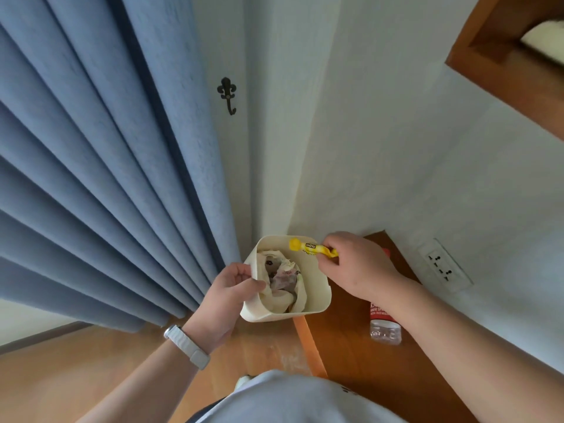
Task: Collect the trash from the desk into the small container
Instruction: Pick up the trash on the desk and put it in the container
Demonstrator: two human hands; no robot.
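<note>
A small cream container (317, 296) is held off the left edge of the brown desk (345, 334), tilted toward me. My left hand (227, 296) grips its left rim, thumb inside. Crumpled paper and wrappers (282, 280) fill it. My right hand (355, 265) pinches a yellow wrapper (311, 247) over the container's far rim. A clear plastic bottle with a red label (385, 326) lies on the desk, partly hidden under my right forearm.
Blue curtains (106, 178) hang at the left, reaching the wooden floor (76, 377). A white wall with a socket (442, 267) runs behind the desk. A black hook (228, 94) is on the wall. A wooden shelf (500, 59) sits at the top right.
</note>
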